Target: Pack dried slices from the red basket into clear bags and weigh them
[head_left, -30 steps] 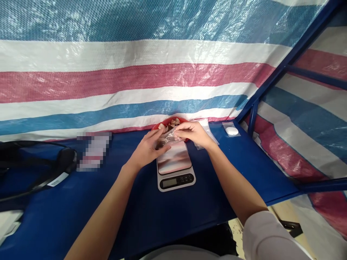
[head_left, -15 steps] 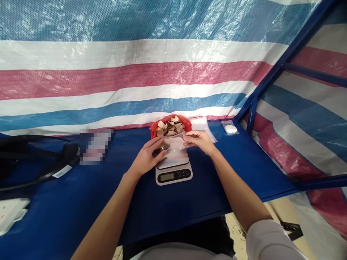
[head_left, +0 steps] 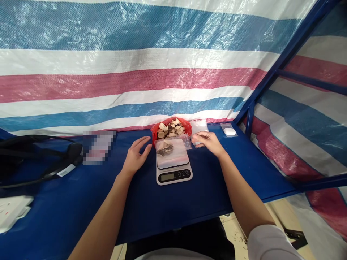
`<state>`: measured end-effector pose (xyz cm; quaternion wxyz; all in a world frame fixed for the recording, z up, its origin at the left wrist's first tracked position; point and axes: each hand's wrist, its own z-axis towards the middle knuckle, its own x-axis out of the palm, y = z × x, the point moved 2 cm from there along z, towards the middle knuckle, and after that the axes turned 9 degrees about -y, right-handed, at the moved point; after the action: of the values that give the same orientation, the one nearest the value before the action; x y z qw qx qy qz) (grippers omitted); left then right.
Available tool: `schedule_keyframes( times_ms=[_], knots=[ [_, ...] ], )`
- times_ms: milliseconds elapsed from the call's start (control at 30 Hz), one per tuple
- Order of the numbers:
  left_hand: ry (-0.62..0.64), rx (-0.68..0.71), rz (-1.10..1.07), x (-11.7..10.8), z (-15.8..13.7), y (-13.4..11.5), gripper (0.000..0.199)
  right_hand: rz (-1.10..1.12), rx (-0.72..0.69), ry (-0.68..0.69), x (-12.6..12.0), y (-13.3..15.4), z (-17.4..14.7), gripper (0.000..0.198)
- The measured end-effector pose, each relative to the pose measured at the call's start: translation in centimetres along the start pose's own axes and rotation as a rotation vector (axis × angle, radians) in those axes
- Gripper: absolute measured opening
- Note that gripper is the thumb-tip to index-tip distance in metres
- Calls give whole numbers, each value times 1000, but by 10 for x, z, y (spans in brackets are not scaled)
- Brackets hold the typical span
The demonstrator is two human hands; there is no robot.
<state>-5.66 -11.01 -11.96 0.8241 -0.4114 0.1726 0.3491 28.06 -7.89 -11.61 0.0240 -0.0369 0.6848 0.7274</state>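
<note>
Left hand (head_left: 135,159) has come away, empty; the clear plastic bag of brown pieces (head_left: 172,148) lies crosswise on the white rectangular scale (head_left: 173,176), right end just beside the nearer right hand (head_left: 213,143), whose grip I can't tell.

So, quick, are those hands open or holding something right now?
Left hand: open, holding nothing, beside the digital kitchen scale.
Right hand: partly curled near the clear plastic bag; can't tell if gripping.

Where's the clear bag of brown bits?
In the head view, the clear bag lies on the scale near centre, right of the left hand and in front of the red container.
</note>
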Motion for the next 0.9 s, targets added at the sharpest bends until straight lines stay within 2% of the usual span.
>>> schedule_keyframes(
  times_ms=[67,200,267,367,567,900],
  knots=[
    [-17,-31,59,-3,1,13,49,-77,-76,-70,-9,-3,2,46],
    [49,-14,208,-3,0,35,52,-415,-296,-177,-19,-11,3,37],
    [114,-5,292,0,-3,40,55,-575,-388,-161,-18,-15,0,34],
    [215,7,393,4,-8,42,58,-781,-474,-86,-11,-23,-5,40],
    [276,16,445,7,-10,40,58,-1028,-437,52,3,-41,-9,47],
    [273,13,447,9,-9,43,60,-1020,-432,58,1,-42,-7,48]
  ],
)
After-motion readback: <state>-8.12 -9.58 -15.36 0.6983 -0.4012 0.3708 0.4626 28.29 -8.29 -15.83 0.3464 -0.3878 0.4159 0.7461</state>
